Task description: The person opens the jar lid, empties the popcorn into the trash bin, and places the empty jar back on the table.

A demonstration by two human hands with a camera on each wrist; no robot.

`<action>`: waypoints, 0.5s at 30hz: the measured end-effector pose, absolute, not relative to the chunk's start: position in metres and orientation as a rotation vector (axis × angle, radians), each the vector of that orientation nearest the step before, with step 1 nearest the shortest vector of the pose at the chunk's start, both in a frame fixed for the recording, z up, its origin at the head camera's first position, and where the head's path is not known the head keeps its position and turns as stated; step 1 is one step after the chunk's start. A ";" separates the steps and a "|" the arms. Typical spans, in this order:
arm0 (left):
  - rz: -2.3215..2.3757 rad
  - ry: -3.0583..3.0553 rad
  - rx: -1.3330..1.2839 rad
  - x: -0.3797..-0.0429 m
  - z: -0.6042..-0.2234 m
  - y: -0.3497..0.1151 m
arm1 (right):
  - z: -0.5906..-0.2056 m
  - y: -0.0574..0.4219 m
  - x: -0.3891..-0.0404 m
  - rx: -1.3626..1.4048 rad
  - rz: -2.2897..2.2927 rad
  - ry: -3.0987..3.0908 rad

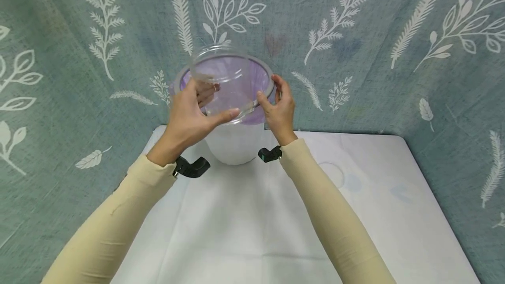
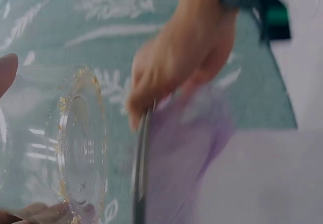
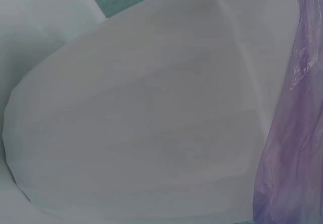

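My left hand point(image 1: 188, 115) grips a clear plastic jar point(image 1: 230, 95) between its thumb and fingers. The jar is tilted over a white bin point(image 1: 236, 143) lined with a purple plastic bag point(image 1: 252, 118). Yellowish crumbs point(image 2: 62, 104) cling around one round end of the jar in the left wrist view. With thumb and fingers, my right hand point(image 1: 281, 111) pinches the right side of the bin's grey rim ring point(image 1: 267, 67). The bin's inside is seen only through the clear jar and around it. White bin wall point(image 3: 141, 108) fills most of the right wrist view.
Under the bin is a table with a white cloth point(image 1: 236, 227). A faint circle and pale blue patches point(image 1: 352, 182) mark the cloth at the right. Green leaf-patterned curtain point(image 1: 347, 60) hangs behind the table and along both sides.
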State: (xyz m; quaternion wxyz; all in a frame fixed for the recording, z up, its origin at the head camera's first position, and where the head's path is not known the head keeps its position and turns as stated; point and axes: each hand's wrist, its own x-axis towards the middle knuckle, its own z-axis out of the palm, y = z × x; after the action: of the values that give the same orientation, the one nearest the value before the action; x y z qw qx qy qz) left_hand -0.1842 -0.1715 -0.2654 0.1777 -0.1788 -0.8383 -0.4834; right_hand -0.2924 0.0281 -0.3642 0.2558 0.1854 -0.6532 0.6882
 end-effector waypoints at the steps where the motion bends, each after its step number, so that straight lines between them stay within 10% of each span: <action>1: -1.390 -2.360 -0.540 -0.178 -0.269 -0.170 | -0.364 0.029 -0.292 0.500 1.861 -1.782; 15: -1.552 -2.409 -0.708 -0.109 -0.366 -0.153 | -0.363 0.026 -0.294 0.471 1.868 -1.773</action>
State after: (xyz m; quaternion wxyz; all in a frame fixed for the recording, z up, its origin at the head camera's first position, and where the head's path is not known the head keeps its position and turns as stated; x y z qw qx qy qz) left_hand -0.1094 -0.1535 -0.3662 0.0946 -0.2387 -0.8125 -0.5234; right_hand -0.2943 0.0262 -0.3631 0.2589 0.1737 -0.6542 0.6891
